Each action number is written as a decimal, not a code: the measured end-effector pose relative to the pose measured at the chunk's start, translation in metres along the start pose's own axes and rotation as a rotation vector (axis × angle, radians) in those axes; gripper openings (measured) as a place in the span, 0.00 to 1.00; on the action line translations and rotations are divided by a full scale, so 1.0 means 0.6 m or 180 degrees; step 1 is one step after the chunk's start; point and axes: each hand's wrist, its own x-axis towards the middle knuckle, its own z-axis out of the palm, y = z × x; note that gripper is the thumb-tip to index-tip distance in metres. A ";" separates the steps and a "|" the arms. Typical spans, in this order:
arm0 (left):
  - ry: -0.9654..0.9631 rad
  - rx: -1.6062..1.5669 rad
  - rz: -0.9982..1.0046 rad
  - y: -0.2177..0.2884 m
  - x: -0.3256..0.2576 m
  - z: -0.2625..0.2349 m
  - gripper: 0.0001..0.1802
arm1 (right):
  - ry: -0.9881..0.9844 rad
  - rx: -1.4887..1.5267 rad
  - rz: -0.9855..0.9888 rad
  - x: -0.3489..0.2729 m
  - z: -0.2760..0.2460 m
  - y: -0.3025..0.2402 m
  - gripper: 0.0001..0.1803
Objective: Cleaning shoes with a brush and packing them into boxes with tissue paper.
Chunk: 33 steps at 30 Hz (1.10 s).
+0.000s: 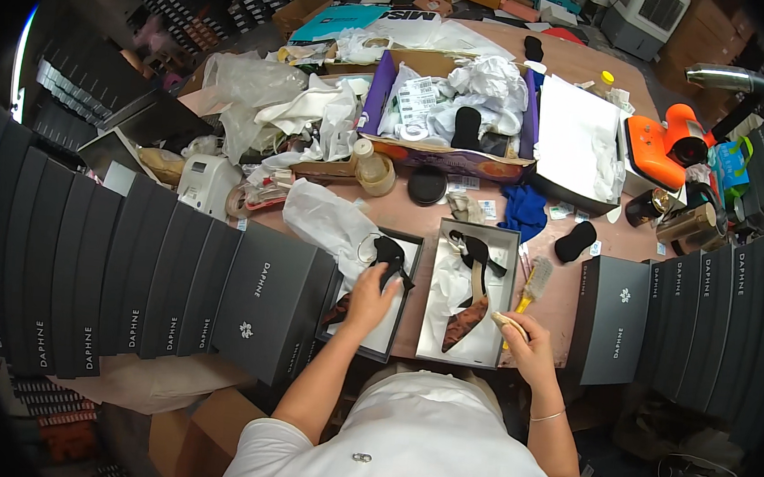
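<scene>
My left hand [372,299] is closed around the black back part of a shoe [390,255] in the dark shoe box [407,281]. Part of that shoe lies behind my fingers; its reddish patterned toe shows lower in the box. To the right, a grey-rimmed white box [505,288] holds a pointed shoe [468,317] with a black and reddish-brown pattern, lying on white tissue paper [446,288]. Just right of this box, my right hand [532,347] pinches a small beige piece [508,325], its exact kind unclear. A yellow-handled brush [536,282] lies beyond that hand.
Dark shoe boxes [153,270] stand in rows on the left, and more boxes [613,324] on the right. Behind are a glue bottle [374,171], a purple carton [377,99] of crumpled paper, a blue cloth [524,211], a black pad [575,242] and an orange device [656,152].
</scene>
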 end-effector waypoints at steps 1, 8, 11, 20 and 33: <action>-0.0057 0.0299 -0.0301 -0.032 0.004 -0.013 0.22 | 0.0011 0.0053 0.0207 -0.005 0.001 0.006 0.13; -0.1724 0.0313 -0.0742 -0.073 0.034 -0.067 0.23 | -0.0524 -0.0460 -0.0544 0.006 0.068 -0.055 0.12; -0.1827 -0.2583 -0.1385 0.006 0.013 -0.108 0.18 | -0.0510 -0.0401 -0.0640 -0.006 0.081 -0.065 0.11; -0.1904 -0.3682 -0.0961 0.164 -0.081 -0.134 0.34 | -0.0252 -0.0697 -0.1712 -0.038 0.096 -0.073 0.15; -0.1763 -0.3581 -0.1080 0.186 -0.121 -0.119 0.33 | -0.0802 -0.1782 -0.2184 -0.047 0.118 -0.105 0.18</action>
